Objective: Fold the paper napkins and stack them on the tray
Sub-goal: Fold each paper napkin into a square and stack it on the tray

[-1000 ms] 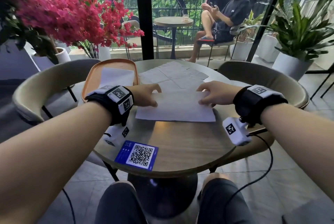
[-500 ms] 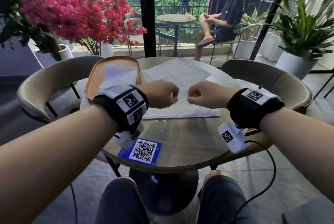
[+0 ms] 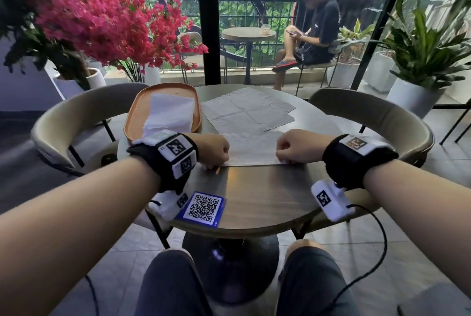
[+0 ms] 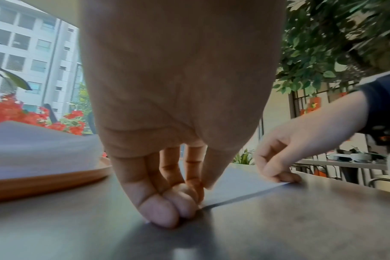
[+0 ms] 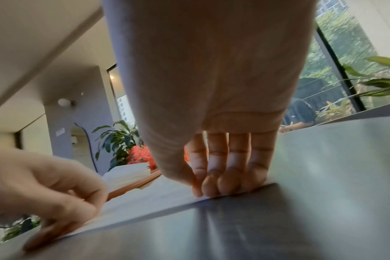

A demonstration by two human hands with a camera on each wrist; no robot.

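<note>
A white paper napkin lies folded over on the round table, its near edge toward me. My left hand pinches the napkin's near left corner, fingers curled down onto the tabletop. My right hand pinches the near right corner the same way. Unfolded napkins lie spread flat behind it. At the far left an orange tray holds a stack of folded napkins, also seen in the left wrist view.
A blue QR card lies near the table's front edge. Curved beige chairs stand at the left and right. Red flowers overhang the far left. A person sits beyond the glass.
My hands took the napkin's far edge, brought it over toward me, and have now spread apart to the near corners. The napkin is half as deep as before.
</note>
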